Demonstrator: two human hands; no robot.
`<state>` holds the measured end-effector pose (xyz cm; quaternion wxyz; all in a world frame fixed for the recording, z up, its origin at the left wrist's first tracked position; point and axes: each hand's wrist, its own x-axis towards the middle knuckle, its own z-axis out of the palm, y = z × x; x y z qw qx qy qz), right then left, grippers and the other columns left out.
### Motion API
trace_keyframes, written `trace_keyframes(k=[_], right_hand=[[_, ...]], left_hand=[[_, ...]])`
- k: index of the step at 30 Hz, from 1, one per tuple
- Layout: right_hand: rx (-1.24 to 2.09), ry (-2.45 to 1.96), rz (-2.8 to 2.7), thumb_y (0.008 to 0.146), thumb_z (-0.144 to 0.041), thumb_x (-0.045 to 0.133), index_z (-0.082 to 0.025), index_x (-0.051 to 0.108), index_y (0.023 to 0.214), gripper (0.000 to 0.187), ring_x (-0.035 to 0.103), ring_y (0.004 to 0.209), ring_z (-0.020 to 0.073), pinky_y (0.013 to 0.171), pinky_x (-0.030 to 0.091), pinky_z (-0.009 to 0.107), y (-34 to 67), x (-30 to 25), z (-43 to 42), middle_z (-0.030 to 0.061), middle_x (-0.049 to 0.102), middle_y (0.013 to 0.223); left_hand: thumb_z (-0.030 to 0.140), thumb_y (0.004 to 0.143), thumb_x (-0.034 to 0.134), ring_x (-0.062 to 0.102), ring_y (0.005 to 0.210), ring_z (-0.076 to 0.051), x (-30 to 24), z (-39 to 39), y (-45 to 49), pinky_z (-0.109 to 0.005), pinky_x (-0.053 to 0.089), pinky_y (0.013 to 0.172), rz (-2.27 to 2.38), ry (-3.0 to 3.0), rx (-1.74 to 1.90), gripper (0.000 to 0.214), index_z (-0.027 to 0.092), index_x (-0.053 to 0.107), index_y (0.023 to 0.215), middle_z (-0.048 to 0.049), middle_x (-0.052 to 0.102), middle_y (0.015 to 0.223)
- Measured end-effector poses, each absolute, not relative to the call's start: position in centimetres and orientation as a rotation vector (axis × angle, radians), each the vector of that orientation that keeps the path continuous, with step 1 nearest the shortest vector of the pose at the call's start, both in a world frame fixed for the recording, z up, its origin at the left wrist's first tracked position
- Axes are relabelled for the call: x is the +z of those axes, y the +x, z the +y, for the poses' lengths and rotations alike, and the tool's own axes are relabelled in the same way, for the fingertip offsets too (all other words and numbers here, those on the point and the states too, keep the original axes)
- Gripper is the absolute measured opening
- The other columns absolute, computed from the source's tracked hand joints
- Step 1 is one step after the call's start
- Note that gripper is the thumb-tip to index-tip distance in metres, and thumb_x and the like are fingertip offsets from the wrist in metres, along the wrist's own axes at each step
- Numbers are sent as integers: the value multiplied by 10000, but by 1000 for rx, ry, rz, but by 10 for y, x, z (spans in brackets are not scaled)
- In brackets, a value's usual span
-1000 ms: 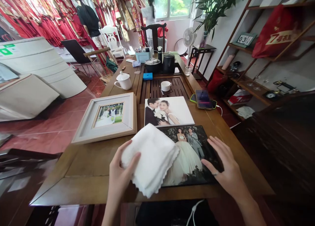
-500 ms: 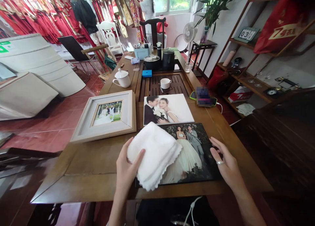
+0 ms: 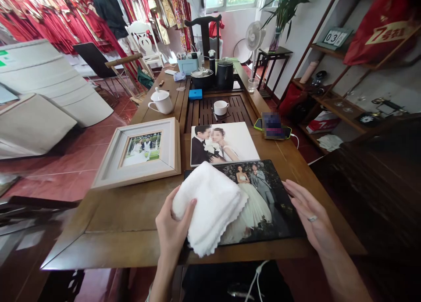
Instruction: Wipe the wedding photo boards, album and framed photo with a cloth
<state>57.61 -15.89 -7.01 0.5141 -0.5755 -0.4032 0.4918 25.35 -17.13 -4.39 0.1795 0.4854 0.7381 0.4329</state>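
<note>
My left hand [image 3: 176, 221] grips a folded white cloth [image 3: 210, 205], thumb on top and the other fingers underneath or behind it. The cloth covers the left part of a dark wedding photo panel [image 3: 283, 210] at the table's near edge. On the panel's right side, my right hand [image 3: 311, 216] rests with its fingers stretched out along the edge; a ring shows on one finger. Directly behind lies a lighter photo panel [image 3: 241, 144] of a couple. A pale wooden picture frame [image 3: 110, 170] with a small photo lies to the left.
Farther back on the wooden table [image 3: 131, 218] stand a white lidded teapot [image 3: 161, 101], a white cup [image 3: 220, 108], a blue box [image 3: 195, 94] and a black pot [image 3: 225, 73]. A phone [image 3: 272, 128] with a cable lies at right. Shelves [image 3: 342, 113] stand beyond the table's right side.
My right hand has shifted slightly right and turned, its fingers straighter along the panel's edge. The dark panel and the cloth in my left hand have moved a little to the right.
</note>
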Motion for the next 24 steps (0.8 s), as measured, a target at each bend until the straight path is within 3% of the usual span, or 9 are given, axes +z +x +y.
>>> trace_keyframes(k=[10,17,21,24], right_hand=[[1175,-1391,-930,798,-464,663,-295,624,1196,434,453,1339,257,1152,315,429,574,-70,-156,49,577,1373],[927,-1526,-1256,869,-481,562,-265,586,1262,449,488,1306,274,1103,397,458,569,-74,-151,61,564,1382],[686,-1552,-1573,897,-447,532,-287,609,1228,376,466,1317,273,1136,335,501,576,-74,-148,51,578,1360],[603,-1572,-1643,904,-419,530,-287,592,1249,375,501,1288,263,1121,363,487,580,-73,-145,53,592,1343]], left_hand=[[510,733,705,657,990,-235,-46,-169,248,-314,543,836,2080,1351,1174,528,223,628,1169,-52,702,1121],[503,779,669,657,984,-238,-41,-169,246,-337,538,854,2069,1454,1105,516,223,594,1206,-59,692,1122],[478,818,636,648,1038,-252,-40,-171,247,-367,524,909,2043,1540,1079,493,211,566,1227,-71,678,1162],[454,839,620,627,1097,-262,-41,-170,245,-385,505,954,2033,1611,1057,476,194,555,1233,-87,664,1195]])
